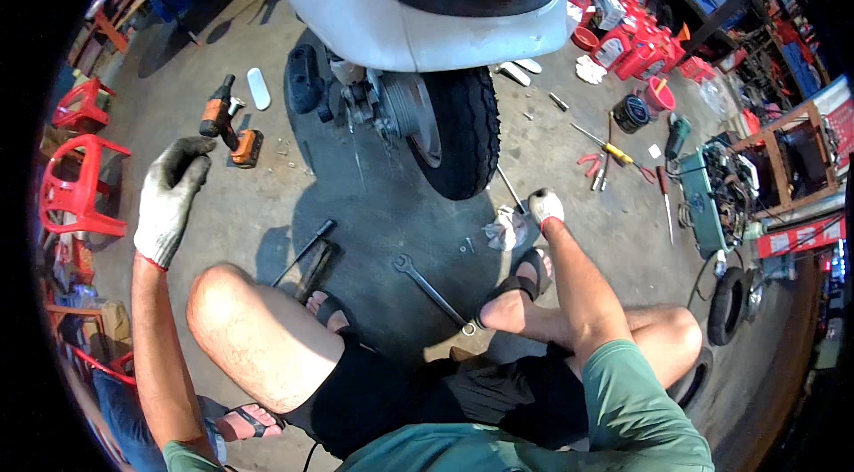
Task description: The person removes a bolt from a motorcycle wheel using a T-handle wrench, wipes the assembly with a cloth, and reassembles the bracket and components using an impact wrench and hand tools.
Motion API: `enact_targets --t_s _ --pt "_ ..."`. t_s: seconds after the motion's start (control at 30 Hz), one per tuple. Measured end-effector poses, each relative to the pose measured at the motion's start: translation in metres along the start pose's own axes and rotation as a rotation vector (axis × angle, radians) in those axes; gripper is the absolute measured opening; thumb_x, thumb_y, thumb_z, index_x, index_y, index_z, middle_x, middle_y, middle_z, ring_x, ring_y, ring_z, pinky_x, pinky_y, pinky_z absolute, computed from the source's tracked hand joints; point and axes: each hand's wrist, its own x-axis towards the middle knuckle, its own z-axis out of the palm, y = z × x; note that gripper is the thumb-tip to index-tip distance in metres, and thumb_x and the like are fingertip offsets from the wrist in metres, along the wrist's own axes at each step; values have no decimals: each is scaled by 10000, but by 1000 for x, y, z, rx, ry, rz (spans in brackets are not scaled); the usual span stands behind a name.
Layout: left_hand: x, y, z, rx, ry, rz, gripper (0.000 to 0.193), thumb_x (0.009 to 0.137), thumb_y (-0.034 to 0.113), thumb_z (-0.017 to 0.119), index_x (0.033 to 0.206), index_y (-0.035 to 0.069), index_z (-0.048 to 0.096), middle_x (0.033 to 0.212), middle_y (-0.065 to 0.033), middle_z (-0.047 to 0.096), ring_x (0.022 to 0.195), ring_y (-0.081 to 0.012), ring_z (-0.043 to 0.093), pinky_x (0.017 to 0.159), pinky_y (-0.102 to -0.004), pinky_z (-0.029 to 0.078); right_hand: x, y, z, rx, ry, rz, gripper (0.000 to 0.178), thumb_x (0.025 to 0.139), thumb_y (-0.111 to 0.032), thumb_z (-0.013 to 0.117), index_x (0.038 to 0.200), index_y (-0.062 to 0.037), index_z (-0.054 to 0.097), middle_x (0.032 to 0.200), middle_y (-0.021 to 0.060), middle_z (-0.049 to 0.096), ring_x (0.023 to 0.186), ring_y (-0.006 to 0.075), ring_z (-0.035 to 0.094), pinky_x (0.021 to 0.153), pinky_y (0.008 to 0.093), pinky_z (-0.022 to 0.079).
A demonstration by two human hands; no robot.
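Observation:
My left hand (169, 202), in a white work glove with darkened fingers, reaches over the floor just short of an orange and black cordless drill (218, 112). Its thumb and fingers are apart, and nothing shows between them. My right hand (545, 206), also gloved, is closed low by the floor, beside a thin metal rod (510, 186) and a crumpled white rag (505, 229). Whether it grips anything is hidden. Ahead stands a white and black scooter (356, 27), its rear tire (471, 129) facing me. A combination wrench (433, 294) lies between my feet.
A long-handled tool (304, 251) lies by my left foot. A battery pack (246, 148) sits by the drill. Screwdrivers (614, 152), red pliers (589, 164) and a black can (632, 113) are at right. Red chairs (84, 187) stand left; another person's foot (249, 423) shows lower left.

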Motion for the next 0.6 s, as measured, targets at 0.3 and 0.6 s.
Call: enact_targets --t_s 0.3,0.6 --pt "1 37 55 253 -188 -97 241 851 108 590 1058 -6 636 951 -142 669 872 -183 619 831 -321 478 -31 -10 29 -332 -227 -24 375 806 -336 581 1042 -65 686 1095 196 660 1017 343 644 862 424 510" --pt "-6 21 54 380 -302 -35 236 850 96 569 1050 6 656 883 -103 672 746 -161 604 722 -316 500 -36 -23 30 -503 -413 -57 500 816 -508 558 1150 -156 677 1186 118 647 1118 301 611 934 438 471"
